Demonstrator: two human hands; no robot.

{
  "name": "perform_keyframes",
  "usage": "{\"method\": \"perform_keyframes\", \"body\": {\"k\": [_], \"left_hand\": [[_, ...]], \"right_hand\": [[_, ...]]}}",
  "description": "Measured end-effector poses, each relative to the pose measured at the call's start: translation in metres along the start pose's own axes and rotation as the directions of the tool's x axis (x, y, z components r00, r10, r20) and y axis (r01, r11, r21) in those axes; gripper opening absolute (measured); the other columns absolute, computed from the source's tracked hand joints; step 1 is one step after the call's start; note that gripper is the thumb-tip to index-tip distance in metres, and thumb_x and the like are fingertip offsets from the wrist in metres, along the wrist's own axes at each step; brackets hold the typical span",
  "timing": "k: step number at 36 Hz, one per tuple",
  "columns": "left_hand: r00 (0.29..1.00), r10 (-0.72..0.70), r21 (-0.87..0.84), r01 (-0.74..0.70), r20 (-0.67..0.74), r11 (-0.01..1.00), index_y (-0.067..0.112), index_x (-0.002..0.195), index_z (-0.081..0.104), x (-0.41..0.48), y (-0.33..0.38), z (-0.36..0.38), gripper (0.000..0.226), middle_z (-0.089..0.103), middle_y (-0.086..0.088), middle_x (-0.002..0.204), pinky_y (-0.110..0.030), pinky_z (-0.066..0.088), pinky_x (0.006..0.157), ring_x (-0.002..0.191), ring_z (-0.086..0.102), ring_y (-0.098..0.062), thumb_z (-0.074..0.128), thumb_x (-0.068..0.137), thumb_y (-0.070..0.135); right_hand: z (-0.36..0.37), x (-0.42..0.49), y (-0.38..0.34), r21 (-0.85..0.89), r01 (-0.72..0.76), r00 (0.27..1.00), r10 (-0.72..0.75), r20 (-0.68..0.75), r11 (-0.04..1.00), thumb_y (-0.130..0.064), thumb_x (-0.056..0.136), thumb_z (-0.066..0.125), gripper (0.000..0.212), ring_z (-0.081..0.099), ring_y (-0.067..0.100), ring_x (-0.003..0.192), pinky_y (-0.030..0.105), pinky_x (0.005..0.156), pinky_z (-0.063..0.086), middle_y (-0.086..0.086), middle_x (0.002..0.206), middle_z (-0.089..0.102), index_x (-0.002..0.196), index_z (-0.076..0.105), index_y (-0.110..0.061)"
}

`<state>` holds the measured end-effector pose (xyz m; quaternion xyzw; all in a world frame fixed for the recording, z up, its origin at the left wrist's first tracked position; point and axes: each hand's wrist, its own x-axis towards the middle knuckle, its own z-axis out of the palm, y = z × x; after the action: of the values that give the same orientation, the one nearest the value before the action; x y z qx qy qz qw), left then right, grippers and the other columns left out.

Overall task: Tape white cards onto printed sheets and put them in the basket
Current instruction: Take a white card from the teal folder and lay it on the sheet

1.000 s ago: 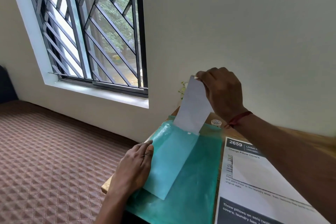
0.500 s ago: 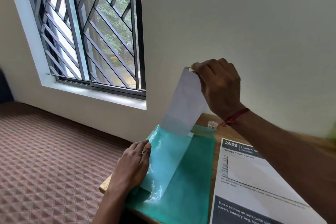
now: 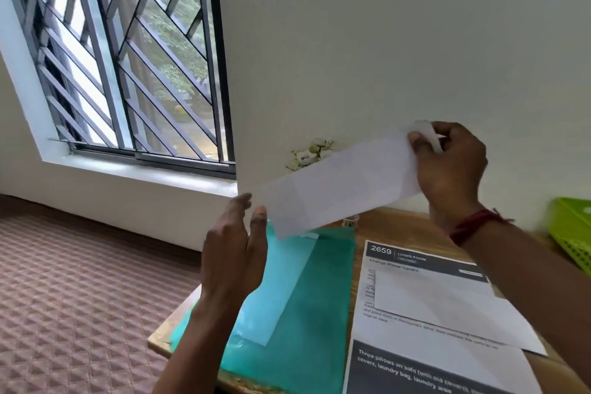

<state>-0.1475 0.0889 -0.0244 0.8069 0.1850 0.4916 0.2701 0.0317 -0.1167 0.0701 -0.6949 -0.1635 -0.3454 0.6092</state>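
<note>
A folder (image 3: 307,313) lies on the left part of the table (image 3: 393,221); a printed sheet (image 3: 425,345) lies just to its right, with a card (image 3: 447,301) on it; a basket (image 3: 572,233) sits at the table's far right edge; another card (image 3: 339,185) is held above the folder's far end, the right hand (image 3: 447,163) at its right end, the left hand (image 3: 236,253) below its left end; a window (image 3: 112,57) stands behind, to the left.

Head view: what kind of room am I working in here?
Probably a room in a home, used as a makeshift workspace: a small wooden table set against a plain wall, a barred window looking out on trees, and patterned carpet on the floor.
</note>
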Motion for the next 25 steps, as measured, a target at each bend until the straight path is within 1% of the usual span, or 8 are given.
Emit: {"method": "perform_keyframes", "body": {"k": [2,5,7,10,12,15,20,25], "left_hand": [[0.996,0.057,-0.009,-0.056,0.069,0.998,0.014,0.136,0.049,0.001,0.010,0.010,0.053,0.062,-0.007,0.129,-0.028,0.045,0.088,0.113,0.061,-0.022,0.043,0.093,0.045],[0.961,0.180,0.004,-0.185,0.209,0.983,0.017,0.147,0.031,-0.003,0.031,0.030,0.067,0.047,-0.008,0.142,-0.039,0.047,0.098,0.121,0.050,-0.023,0.045,0.092,0.053],[0.920,0.271,0.046,-0.295,0.284,0.954,0.019,0.149,0.021,-0.005,0.044,0.043,0.077,0.034,-0.007,0.149,-0.048,0.042,0.106,0.129,0.040,-0.025,0.045,0.090,0.062],[0.832,0.377,0.095,-0.449,0.406,0.889,0.019,0.152,0.010,-0.010,0.067,0.067,0.096,0.016,-0.009,0.159,-0.055,0.018,0.119,0.144,0.017,-0.028,0.046,0.083,0.074],[0.775,0.421,0.109,-0.525,0.471,0.844,0.019,0.154,0.003,-0.016,0.083,0.084,0.109,0.009,-0.011,0.162,-0.055,0.005,0.120,0.148,0.006,-0.028,0.048,0.076,0.080],[0.685,0.495,0.109,-0.637,0.535,0.763,0.017,0.154,-0.002,-0.022,0.100,0.109,0.122,0.015,-0.011,0.160,-0.057,-0.002,0.120,0.147,0.011,-0.030,0.056,0.069,0.081],[0.542,0.567,0.094,-0.769,0.621,0.632,0.013,0.155,-0.003,-0.032,0.117,0.141,0.130,0.030,-0.010,0.146,-0.060,0.001,0.119,0.137,0.027,-0.030,0.067,0.063,0.072],[0.505,0.579,0.070,-0.789,0.640,0.610,0.014,0.156,-0.002,-0.035,0.121,0.159,0.130,0.032,-0.010,0.138,-0.058,0.002,0.119,0.134,0.031,-0.030,0.067,0.060,0.068]], "right_hand": [[-0.016,0.000,0.012,0.038,-0.062,0.998,0.061,0.019,0.997,-0.030,0.081,0.071,0.011,0.067,0.019,0.085,0.043,0.084,0.055,-0.002,0.093,0.072,0.091,0.067,-0.030],[-0.039,-0.006,0.027,0.083,-0.136,0.990,0.132,0.048,0.987,-0.026,0.085,0.072,0.012,0.063,0.015,0.080,0.027,0.072,0.052,0.004,0.093,0.071,0.097,0.067,-0.025],[-0.050,-0.015,0.037,0.117,-0.186,0.982,0.180,0.056,0.976,-0.024,0.087,0.071,0.014,0.062,0.013,0.080,0.020,0.067,0.047,0.003,0.094,0.070,0.100,0.066,-0.021],[-0.069,-0.027,0.058,0.212,-0.307,0.952,0.299,0.066,0.928,-0.023,0.087,0.071,0.011,0.065,0.016,0.084,0.028,0.075,0.053,0.003,0.095,0.072,0.096,0.066,-0.022],[-0.082,-0.036,0.072,0.282,-0.399,0.917,0.386,0.100,0.873,-0.022,0.087,0.071,0.011,0.067,0.021,0.087,0.037,0.082,0.056,0.006,0.098,0.073,0.097,0.065,-0.021],[-0.102,-0.044,0.086,0.331,-0.491,0.870,0.468,0.153,0.806,-0.025,0.088,0.070,0.024,0.068,0.025,0.094,0.047,0.086,0.057,0.009,0.105,0.072,0.110,0.065,-0.015],[-0.121,-0.054,0.101,0.405,-0.587,0.807,0.548,0.220,0.701,-0.026,0.089,0.066,0.031,0.070,0.019,0.090,0.040,0.076,0.058,0.006,0.108,0.073,0.115,0.063,-0.009],[-0.127,-0.059,0.109,0.419,-0.588,0.805,0.548,0.226,0.692,-0.025,0.089,0.067,0.030,0.070,0.014,0.080,0.028,0.060,0.056,0.007,0.102,0.073,0.113,0.061,-0.008]]}}
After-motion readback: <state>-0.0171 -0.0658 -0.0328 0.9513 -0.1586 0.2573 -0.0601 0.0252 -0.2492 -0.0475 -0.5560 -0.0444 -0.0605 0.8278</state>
